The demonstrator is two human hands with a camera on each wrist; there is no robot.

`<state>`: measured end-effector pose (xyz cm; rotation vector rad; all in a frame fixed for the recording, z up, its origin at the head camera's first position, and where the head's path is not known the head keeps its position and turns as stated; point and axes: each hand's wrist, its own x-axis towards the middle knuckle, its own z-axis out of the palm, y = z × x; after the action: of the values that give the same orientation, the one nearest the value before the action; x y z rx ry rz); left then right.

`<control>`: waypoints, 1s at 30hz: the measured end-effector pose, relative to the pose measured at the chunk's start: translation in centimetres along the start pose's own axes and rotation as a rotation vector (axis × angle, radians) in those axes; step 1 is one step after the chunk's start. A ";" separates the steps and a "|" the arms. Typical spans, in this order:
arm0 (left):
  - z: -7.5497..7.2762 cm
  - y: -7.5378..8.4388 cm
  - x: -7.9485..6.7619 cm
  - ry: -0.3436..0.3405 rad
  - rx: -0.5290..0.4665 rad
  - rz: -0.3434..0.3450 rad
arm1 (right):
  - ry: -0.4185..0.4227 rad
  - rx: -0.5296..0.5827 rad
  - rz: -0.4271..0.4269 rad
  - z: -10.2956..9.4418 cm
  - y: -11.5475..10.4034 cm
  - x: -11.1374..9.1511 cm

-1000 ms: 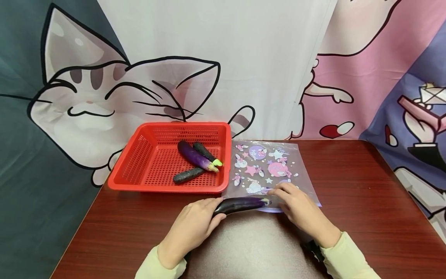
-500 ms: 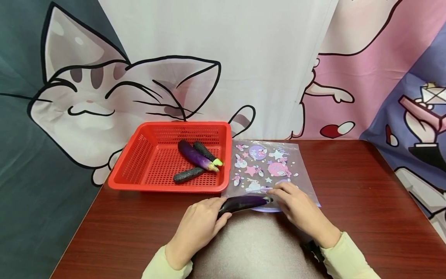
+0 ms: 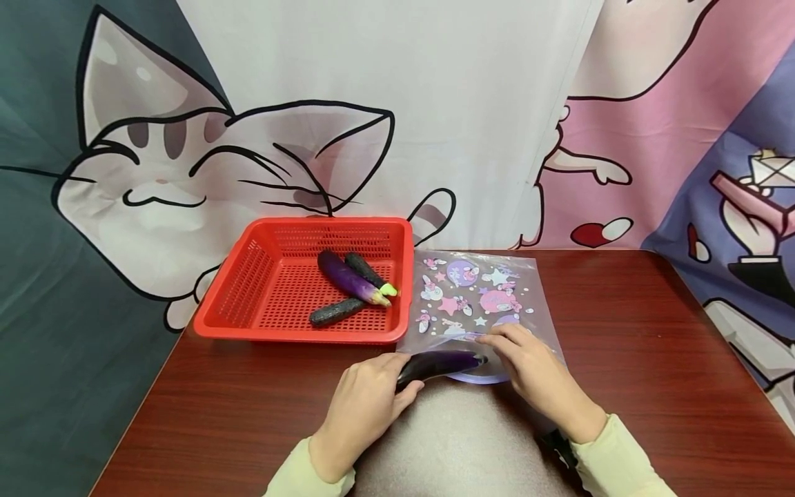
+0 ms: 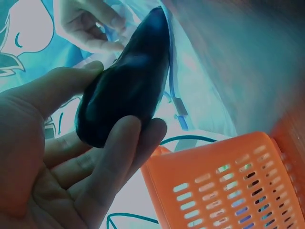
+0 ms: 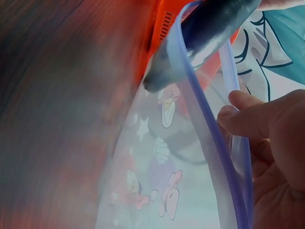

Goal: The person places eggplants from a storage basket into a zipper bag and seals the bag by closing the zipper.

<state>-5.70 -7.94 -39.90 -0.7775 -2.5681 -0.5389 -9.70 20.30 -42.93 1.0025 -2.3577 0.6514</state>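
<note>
My left hand (image 3: 368, 398) grips the blunt end of a dark purple eggplant (image 3: 435, 364), thumb on one side and fingers on the other in the left wrist view. The stem end points right, inside the mouth of a clear zip bag (image 3: 539, 293) printed with pink and purple cartoons. My right hand (image 3: 528, 369) pinches the bag's purple-edged rim and holds the mouth apart. In the right wrist view, the eggplant (image 5: 205, 38) passes between the two purple zip edges (image 5: 202, 102), its tip behind the clear film.
A red perforated basket (image 3: 248, 334) stands left of the bag, close to it. Inside lie another purple eggplant (image 3: 348, 276) and two dark, cucumber-like vegetables (image 3: 335, 313). A cartoon-printed curtain (image 3: 484, 124) hangs behind the brown table (image 3: 646, 359).
My left hand has moved right with the eggplant, whose stem end has gone further into the bag's mouth. The bag's near edge bulges more. My right hand has stayed nearly in place.
</note>
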 end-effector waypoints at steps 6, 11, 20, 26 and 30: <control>0.4 0.6 0.1 0.054 -0.021 -0.037 | 0.004 -0.003 0.005 -0.1 -0.2 0.1; 0.8 1.3 0.3 0.103 -0.022 -0.080 | 0.008 0.002 0.001 -0.1 -0.2 0.1; 1.4 2.2 0.6 0.090 0.024 -0.140 | -0.016 0.047 0.039 0.0 -0.2 0.1; 1.7 2.6 0.5 0.050 0.014 -0.158 | -0.030 0.054 0.054 0.0 -0.3 0.1; 2.0 2.9 0.4 0.044 0.001 -0.158 | -0.031 0.055 0.058 0.0 -0.4 0.1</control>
<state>-4.87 -4.62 -40.66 -0.5595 -2.6026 -0.5959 -9.48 19.99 -42.75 0.9777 -2.4156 0.7316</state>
